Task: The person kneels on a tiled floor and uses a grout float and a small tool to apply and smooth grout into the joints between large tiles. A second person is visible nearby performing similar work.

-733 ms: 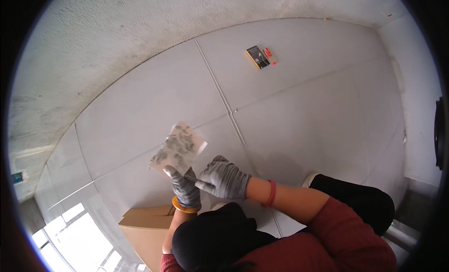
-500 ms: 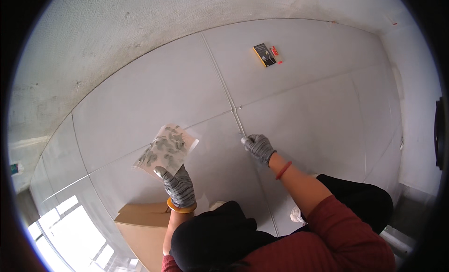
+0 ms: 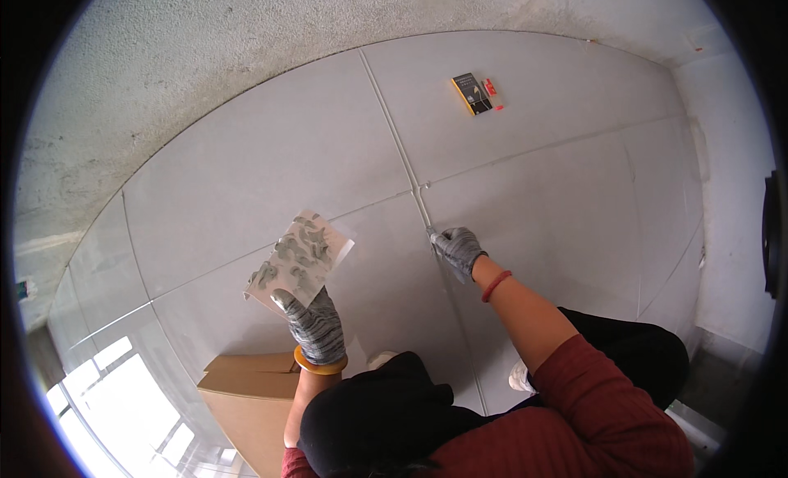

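My left hand [image 3: 316,326], in a grey knitted glove, grips the near edge of a pale, flat sheet [image 3: 302,255] smeared with dabs of grey-green paste. The thumb lies on top of it, and the other fingers are mostly hidden underneath. My right hand [image 3: 460,250], gloved the same way, is closed low over a joint between floor tiles. Its fingertips meet the near end of a raised pale bead [image 3: 400,149] running along that joint. Whatever the right fingers hold is too small and covered to make out.
Large grey tiles [image 3: 246,182] cover the floor. A black and yellow box [image 3: 471,94] lies at the far side beside a small red and clear packet [image 3: 492,94]. By my left forearm stands a cardboard box [image 3: 246,404]. Rough walls bound the far and right sides.
My right hand has shifted slightly farther along the tile joint, and its wrist has turned a little. The left hand still holds the smeared sheet, almost unmoved. The whole view has shifted slightly.
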### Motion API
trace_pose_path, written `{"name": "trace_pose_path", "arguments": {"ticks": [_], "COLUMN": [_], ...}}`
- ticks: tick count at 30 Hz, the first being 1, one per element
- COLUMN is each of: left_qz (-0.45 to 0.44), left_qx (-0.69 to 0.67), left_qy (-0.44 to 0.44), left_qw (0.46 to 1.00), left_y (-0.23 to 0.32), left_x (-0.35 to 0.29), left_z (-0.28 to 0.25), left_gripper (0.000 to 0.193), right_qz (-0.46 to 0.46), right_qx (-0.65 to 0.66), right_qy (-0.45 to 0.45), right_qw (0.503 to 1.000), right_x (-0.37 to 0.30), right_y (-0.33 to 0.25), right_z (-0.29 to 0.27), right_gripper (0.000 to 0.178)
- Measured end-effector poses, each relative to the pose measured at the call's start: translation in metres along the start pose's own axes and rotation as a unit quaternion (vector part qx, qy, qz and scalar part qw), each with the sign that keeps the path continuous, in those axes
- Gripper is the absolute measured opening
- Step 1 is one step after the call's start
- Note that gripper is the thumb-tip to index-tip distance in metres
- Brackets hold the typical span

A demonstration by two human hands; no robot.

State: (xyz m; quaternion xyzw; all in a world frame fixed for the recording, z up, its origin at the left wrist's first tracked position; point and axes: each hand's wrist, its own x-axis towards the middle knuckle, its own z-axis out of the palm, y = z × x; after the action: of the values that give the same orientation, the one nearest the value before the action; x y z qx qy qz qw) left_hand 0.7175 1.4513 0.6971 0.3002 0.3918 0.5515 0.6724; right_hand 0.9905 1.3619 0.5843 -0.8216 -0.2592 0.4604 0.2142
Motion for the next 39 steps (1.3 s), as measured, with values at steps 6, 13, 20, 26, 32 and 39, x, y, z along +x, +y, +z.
{"name": "trace_pose_path", "arguments": {"ticks": [6,13,20,26,32,39], "left_qz": [0.013,-0.016,-0.007,-0.014,-0.029,-0.007], "left_qx": [-0.021,-0.008,-0.012,-0.086,-0.132,-0.098], "left_qy": [-0.009,-0.014,-0.011,-0.029,-0.035,-0.02], "left_qw": [1.0,1.0,1.0,0.996,0.99,0.995], "left_y": [-0.006,-0.008,-0.007,-0.01,-0.019,-0.02], "left_x": [0.003,0.009,0.012,0.016,0.024,0.026], "left_z": [-0.005,-0.01,-0.002,-0.008,-0.02,-0.02], "left_gripper": [0.069,0.065,0.067,0.068,0.068,0.066], "right_qz": [0.046,0.11,0.11,0.13,0.142,0.164], "right_qx": [0.05,0.063,-0.014,-0.006,-0.033,0.0], "right_qy": [-0.014,-0.033,-0.033,-0.066,-0.069,-0.069], "right_qw": [0.998,0.991,0.993,0.989,0.987,0.984], "right_x": [0.006,0.002,0.005,-0.003,-0.016,-0.027], "right_y": [-0.008,-0.027,-0.017,-0.006,-0.002,0.022], "right_z": [0.002,-0.007,-0.002,0.002,0.005,0.016], "right_gripper": [0.04,0.035,0.042,0.046,0.036,0.036]}}
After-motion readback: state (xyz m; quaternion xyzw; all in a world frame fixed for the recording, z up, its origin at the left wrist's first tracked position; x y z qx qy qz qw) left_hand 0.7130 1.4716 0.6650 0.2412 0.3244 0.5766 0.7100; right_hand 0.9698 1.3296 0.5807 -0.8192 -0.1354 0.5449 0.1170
